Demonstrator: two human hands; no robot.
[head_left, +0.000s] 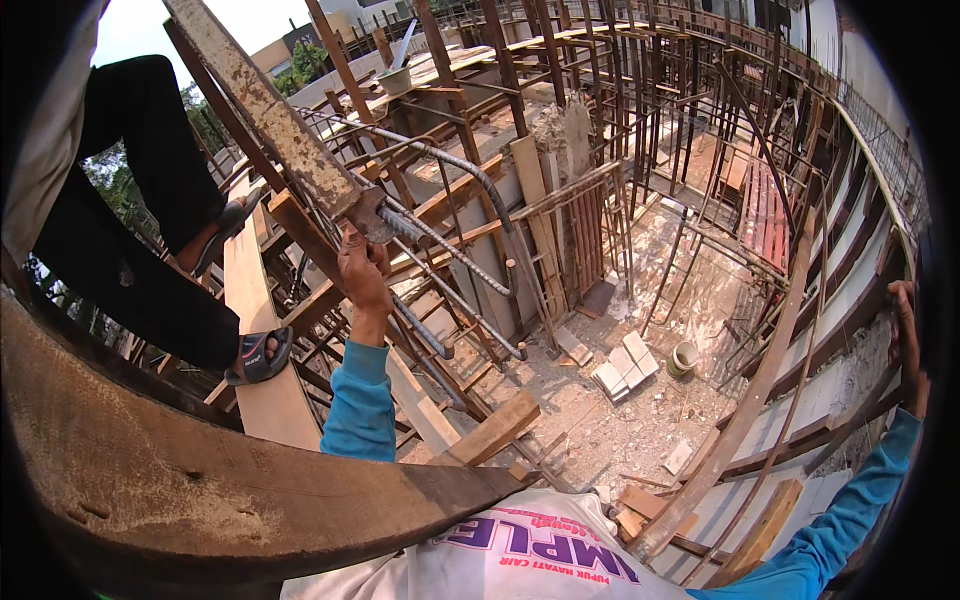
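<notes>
My left hand (364,275), in a blue sleeve, is closed at the lower end of a long rusty steel beam (275,110). The beam slants down from the upper left and has chipped pale paint. Bent ribbed reinforcing bars (480,180) stick out just right of that hand. At the far right my right hand (907,335) is raised against the ribbed formwork wall (800,430), its fingers curled over a timber edge; its palm is hidden. A broad brown wooden board (220,480) crosses close in front of my body.
Another person in black trousers (130,270) and sandals stands on a plank (265,400) at left. Below lie white blocks (625,368), a bucket (682,360) and timber offcuts. Steel scaffolding (690,260) and upright bars fill the far side. A basin (395,80) sits on far planks.
</notes>
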